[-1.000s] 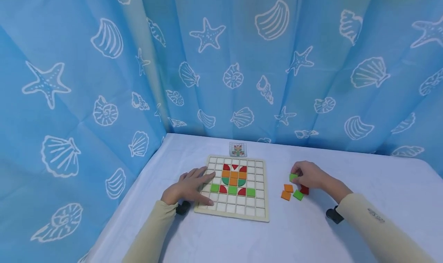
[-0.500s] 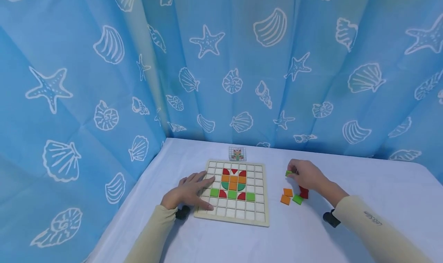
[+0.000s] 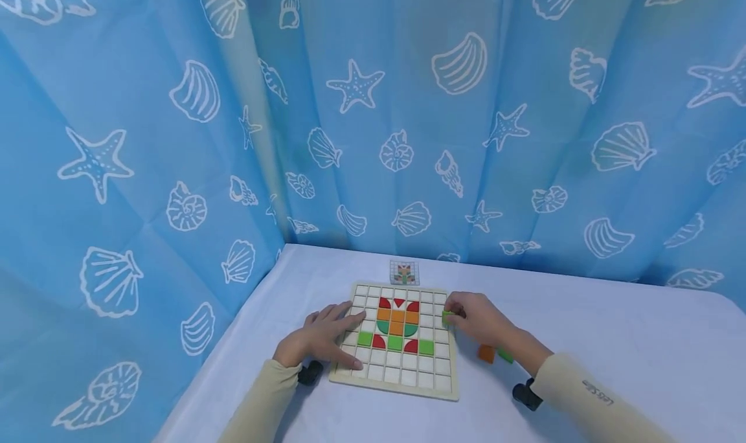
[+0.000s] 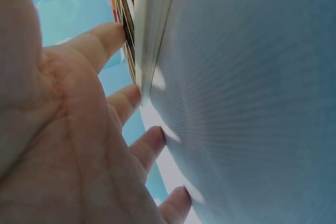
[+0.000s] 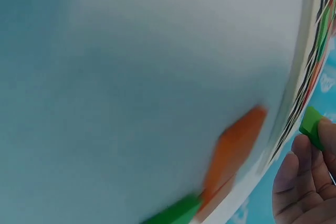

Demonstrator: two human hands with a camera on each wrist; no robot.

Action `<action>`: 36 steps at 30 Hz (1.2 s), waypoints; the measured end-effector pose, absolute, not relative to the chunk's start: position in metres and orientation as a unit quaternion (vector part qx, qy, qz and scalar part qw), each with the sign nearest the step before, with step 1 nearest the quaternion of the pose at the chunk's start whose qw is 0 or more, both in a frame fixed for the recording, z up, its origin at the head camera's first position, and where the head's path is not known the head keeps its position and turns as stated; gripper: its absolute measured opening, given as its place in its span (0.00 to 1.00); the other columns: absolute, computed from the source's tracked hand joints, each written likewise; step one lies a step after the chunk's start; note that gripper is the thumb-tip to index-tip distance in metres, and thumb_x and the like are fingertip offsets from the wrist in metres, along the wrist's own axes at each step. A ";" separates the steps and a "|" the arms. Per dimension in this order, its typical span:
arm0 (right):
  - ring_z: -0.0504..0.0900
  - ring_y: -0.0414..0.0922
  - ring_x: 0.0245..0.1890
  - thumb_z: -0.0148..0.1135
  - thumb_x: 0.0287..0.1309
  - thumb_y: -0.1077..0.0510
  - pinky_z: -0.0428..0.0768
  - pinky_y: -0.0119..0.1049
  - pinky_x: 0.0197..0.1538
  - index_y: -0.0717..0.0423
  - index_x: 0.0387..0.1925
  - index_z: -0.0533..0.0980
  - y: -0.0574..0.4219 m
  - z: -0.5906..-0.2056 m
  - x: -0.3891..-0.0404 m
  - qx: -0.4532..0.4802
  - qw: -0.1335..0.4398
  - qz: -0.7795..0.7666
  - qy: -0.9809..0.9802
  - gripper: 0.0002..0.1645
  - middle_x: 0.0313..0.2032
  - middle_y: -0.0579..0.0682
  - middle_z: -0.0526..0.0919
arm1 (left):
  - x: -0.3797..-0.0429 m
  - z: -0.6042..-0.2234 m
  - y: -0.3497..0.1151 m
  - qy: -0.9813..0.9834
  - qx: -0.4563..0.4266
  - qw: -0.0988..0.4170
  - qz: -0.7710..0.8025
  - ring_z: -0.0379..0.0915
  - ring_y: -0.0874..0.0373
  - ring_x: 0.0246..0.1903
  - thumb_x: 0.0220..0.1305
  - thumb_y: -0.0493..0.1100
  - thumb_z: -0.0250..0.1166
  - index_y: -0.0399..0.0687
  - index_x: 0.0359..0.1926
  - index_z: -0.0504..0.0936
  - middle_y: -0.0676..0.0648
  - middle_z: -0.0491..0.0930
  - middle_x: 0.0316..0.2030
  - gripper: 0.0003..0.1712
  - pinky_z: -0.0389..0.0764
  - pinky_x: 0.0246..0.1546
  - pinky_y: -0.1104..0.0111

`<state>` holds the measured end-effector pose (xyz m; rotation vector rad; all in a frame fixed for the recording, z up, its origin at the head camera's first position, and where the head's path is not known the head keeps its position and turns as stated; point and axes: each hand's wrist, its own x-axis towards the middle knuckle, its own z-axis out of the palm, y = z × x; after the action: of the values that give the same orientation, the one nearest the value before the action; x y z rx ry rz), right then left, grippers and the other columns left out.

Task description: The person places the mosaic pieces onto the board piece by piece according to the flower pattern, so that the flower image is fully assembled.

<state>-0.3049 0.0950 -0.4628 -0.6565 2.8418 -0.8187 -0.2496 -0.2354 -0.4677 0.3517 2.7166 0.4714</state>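
Observation:
A pale grid board point(image 3: 396, 388) lies on the white table, with red, orange and green tiles forming a flower-like pattern in its cells. My left hand point(image 3: 320, 340) rests spread over the board's left edge; in the left wrist view, fingertips point(image 4: 113, 35) touch the board and the table beside it. Between thumb and fingers, my right hand point(image 3: 479, 318) pinches a green square tile point(image 3: 447, 318) over the board's right edge. That tile point(image 5: 312, 123) also shows in the right wrist view. Below my right hand, an orange tile point(image 3: 486, 353) and a green tile point(image 3: 505, 355) lie on the table, partly hidden.
Behind the board lies a small pattern card point(image 3: 405, 272) with a similar flower design. A blue shell-print curtain point(image 3: 402, 138) hangs along the back and left of the white table point(image 3: 583, 320). Each wrist carries a black camera point(image 3: 527, 396).
My right hand has carried the green tile left, from above the loose tiles to the board's right edge. My left hand stays on the board. The head view has tilted slightly upward.

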 end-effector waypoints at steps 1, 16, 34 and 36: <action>0.75 0.41 0.33 0.68 0.60 0.59 0.79 0.36 0.42 0.50 0.36 0.79 0.092 -0.463 -0.302 -0.213 0.062 -0.276 0.935 0.04 0.31 0.42 0.81 | -0.249 -0.469 -0.234 0.960 0.127 0.182 0.168 0.40 0.42 0.77 0.44 0.72 0.73 0.69 0.76 0.57 0.49 0.47 0.78 0.59 0.45 0.72 0.37; 0.75 0.41 0.33 0.69 0.59 0.59 0.77 0.32 0.40 0.50 0.33 0.80 0.044 -0.452 -0.278 -0.235 0.093 -0.342 0.905 0.04 0.30 0.42 0.79 | -0.252 -0.468 -0.234 0.963 0.128 0.175 0.161 0.38 0.42 0.77 0.44 0.72 0.73 0.70 0.76 0.56 0.49 0.46 0.79 0.60 0.44 0.72 0.38; 0.77 0.38 0.31 0.69 0.58 0.60 0.79 0.30 0.38 0.51 0.33 0.82 0.014 -0.461 -0.259 -0.308 0.131 -0.323 0.885 0.03 0.28 0.40 0.81 | -0.251 -0.469 -0.232 0.962 0.120 0.188 0.158 0.37 0.42 0.77 0.43 0.73 0.73 0.71 0.76 0.55 0.48 0.45 0.79 0.60 0.43 0.72 0.38; 0.77 0.38 0.31 0.70 0.58 0.60 0.79 0.31 0.38 0.51 0.33 0.81 0.014 -0.463 -0.258 -0.306 0.136 -0.327 0.884 0.03 0.28 0.40 0.81 | -0.249 -0.469 -0.231 0.961 0.121 0.189 0.159 0.37 0.42 0.77 0.43 0.73 0.73 0.70 0.76 0.56 0.48 0.45 0.79 0.60 0.43 0.72 0.37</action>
<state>-0.2578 0.0142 -0.4627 -0.8866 2.5592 -0.9474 -0.2494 -0.2311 -0.4692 0.3397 2.7038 0.4485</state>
